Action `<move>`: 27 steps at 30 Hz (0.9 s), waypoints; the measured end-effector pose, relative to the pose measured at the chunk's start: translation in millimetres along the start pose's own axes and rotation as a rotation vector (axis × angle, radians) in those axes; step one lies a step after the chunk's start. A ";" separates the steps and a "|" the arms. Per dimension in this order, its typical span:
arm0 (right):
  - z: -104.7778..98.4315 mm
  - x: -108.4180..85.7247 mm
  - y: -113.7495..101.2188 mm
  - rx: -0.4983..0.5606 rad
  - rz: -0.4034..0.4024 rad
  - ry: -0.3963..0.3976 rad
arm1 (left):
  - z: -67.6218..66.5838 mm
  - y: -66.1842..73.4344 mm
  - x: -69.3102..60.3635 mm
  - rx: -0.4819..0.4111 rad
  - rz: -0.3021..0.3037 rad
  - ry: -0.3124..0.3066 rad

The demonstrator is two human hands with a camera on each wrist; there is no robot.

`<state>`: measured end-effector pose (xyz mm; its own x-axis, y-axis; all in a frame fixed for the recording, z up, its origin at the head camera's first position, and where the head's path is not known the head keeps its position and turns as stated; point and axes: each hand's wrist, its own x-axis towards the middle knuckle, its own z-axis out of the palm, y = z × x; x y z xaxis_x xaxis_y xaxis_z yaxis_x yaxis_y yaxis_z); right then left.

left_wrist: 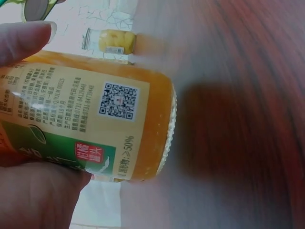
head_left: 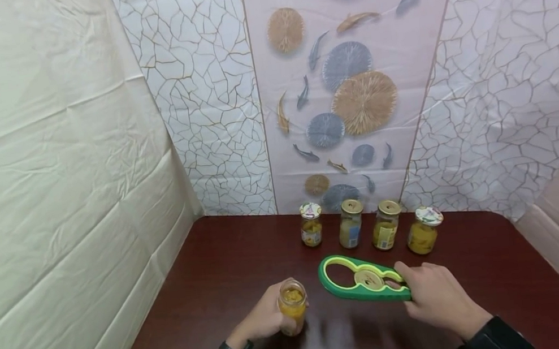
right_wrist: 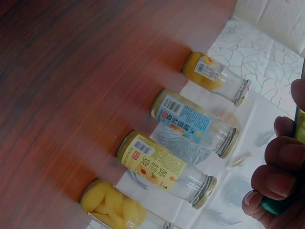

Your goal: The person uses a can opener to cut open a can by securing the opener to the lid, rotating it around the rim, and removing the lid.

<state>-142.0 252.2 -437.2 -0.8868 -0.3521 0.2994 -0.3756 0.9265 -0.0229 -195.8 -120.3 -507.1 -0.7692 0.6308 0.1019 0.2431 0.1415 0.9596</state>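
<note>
My left hand [head_left: 266, 315] grips a glass jar [head_left: 293, 308] of orange fruit around its side. Its mouth is uncovered, and the left wrist view shows the beige and green label [left_wrist: 81, 109], with the jar's base just off the table. My right hand [head_left: 438, 297] holds a green jar opener [head_left: 345, 292] by its handle end, to the right of the jar and apart from it. A gold lid [head_left: 370, 279] sits within one of the opener's yellow-lined rings. The right wrist view has only curled fingers [right_wrist: 279, 157] and a bit of green at its right edge.
Four lidded jars stand in a row at the back: a small one [head_left: 311, 225], one with a blue label [head_left: 350, 225], one with a yellow label [head_left: 385, 226] and a wider one [head_left: 422, 233]. Behind the dark table [head_left: 209, 284] hangs a patterned cloth [head_left: 222, 118].
</note>
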 end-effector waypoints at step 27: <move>1.3 -6.6 3.5 0.000 0.009 0.012 | -40.1 -16.9 13.9 0.142 -0.133 0.140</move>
<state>-137.8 257.6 -440.5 -0.8867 -0.3423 0.3109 -0.3679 0.9295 -0.0258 -234.2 -144.5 -511.4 -0.8723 0.4885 0.0221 0.2071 0.3283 0.9216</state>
